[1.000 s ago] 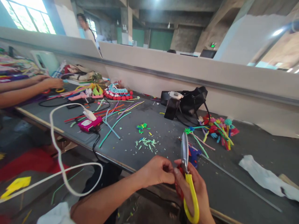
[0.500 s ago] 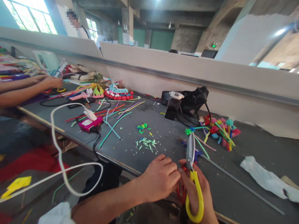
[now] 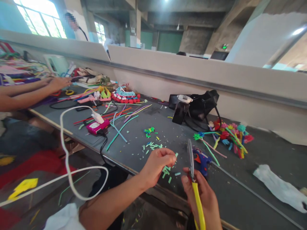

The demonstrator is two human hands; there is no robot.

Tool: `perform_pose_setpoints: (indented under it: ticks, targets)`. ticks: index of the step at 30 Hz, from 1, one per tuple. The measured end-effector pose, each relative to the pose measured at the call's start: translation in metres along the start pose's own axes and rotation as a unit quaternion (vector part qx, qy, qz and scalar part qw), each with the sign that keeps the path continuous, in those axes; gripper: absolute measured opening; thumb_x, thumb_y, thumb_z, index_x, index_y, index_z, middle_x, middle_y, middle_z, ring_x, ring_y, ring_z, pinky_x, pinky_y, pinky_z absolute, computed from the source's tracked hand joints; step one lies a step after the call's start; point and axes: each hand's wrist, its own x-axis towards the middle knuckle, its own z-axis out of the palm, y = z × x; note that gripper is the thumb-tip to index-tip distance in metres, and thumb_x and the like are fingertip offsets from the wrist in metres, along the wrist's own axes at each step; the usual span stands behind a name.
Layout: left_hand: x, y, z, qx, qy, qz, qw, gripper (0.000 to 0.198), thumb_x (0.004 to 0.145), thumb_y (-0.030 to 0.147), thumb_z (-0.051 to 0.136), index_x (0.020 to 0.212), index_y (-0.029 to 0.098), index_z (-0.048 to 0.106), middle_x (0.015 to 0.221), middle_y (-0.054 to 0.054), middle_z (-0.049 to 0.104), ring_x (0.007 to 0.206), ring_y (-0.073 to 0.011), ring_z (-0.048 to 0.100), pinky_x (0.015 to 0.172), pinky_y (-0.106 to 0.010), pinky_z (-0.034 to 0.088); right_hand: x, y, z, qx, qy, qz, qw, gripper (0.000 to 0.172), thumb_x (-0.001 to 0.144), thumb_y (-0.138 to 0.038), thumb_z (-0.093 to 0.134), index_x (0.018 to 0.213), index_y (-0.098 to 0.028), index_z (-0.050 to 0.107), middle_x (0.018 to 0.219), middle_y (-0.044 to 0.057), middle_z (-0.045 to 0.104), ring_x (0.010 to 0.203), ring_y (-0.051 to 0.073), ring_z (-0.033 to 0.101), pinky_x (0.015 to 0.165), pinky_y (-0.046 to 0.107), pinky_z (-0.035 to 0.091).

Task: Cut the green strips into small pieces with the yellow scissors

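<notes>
My left hand [image 3: 157, 166] is over the front edge of the table, fingers pinched on a small light green piece [image 3: 177, 155] that looks cut from a fuzzy stem. Below its fingertips lie several short green pieces [image 3: 166, 171], with a further scatter of green pieces [image 3: 152, 146] just beyond. My right hand [image 3: 208, 201] is wrapped round a pair of scissors [image 3: 198, 204] with yellow handles, blades pointing up and away. A blue glue gun [image 3: 203, 163] lies on the table just past the scissors.
Coloured fuzzy stems [image 3: 124, 127] and a magenta power adapter [image 3: 98, 126] with a white cable lie left. Fuzzy flowers [image 3: 233, 135], a phone [image 3: 180, 112] and a black bag [image 3: 206, 103] stand right and back. A co-worker's hands [image 3: 59, 83] work at far left.
My hands have moved apart. Short green pieces now lie on the table near its front edge, under my left hand. The scissors have turned so their blades show more edge-on.
</notes>
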Motion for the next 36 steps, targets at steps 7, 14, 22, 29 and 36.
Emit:
perform_pose_setpoints:
  ticks: [7,14,22,29,36]
  targets:
    - [0.003,-0.001,-0.002,-0.175,-0.017,0.005,0.984,0.01,0.069,0.02,0.072,0.066,0.014,0.065,0.057,0.002,0.053,0.056,-0.0101,0.049,0.063,-0.025,0.039,-0.009,0.016,0.01,-0.074,-0.026,-0.102,0.992,0.038,0.09,-0.055,0.057,0.102,-0.019,0.064,0.08,0.001,0.073,0.06,0.013,0.067,0.056,0.018,0.051]
    - [0.0,0.002,0.002,-0.238,-0.02,0.014,0.971,0.013,0.071,0.019,0.074,0.065,0.012,0.065,0.061,0.001,0.056,0.058,-0.0089,0.05,0.063,-0.024,0.041,-0.019,0.017,0.016,-0.131,-0.042,-0.11,0.984,0.042,0.093,-0.057,0.051,0.112,-0.021,0.061,0.086,0.003,0.072,0.065,0.016,0.068,0.059,0.023,0.05]
    - [0.001,0.002,0.003,-0.235,-0.027,0.011,0.972,0.014,0.072,0.02,0.073,0.065,0.012,0.063,0.061,0.002,0.054,0.059,-0.0089,0.048,0.062,-0.023,0.04,-0.015,0.02,0.014,-0.183,-0.031,-0.141,0.972,0.042,0.093,-0.057,0.052,0.111,-0.02,0.062,0.084,0.003,0.073,0.063,0.016,0.07,0.055,0.022,0.052]
    - [0.0,0.001,0.004,-0.242,-0.018,0.001,0.97,0.015,0.07,0.021,0.075,0.065,0.012,0.063,0.062,0.002,0.054,0.059,-0.0089,0.048,0.062,-0.023,0.04,-0.012,0.021,0.014,-0.2,-0.026,-0.182,0.962,0.045,0.095,-0.057,0.049,0.111,-0.019,0.063,0.082,0.003,0.075,0.062,0.015,0.073,0.054,0.019,0.053]
    - [0.001,-0.002,0.003,-0.248,-0.015,0.003,0.969,0.013,0.071,0.018,0.073,0.065,0.012,0.063,0.063,0.002,0.053,0.061,-0.0088,0.047,0.064,-0.024,0.04,-0.014,0.017,0.014,-0.175,-0.033,-0.151,0.972,0.051,0.096,-0.062,0.041,0.107,-0.019,0.066,0.078,0.004,0.075,0.063,0.018,0.073,0.054,0.021,0.053]
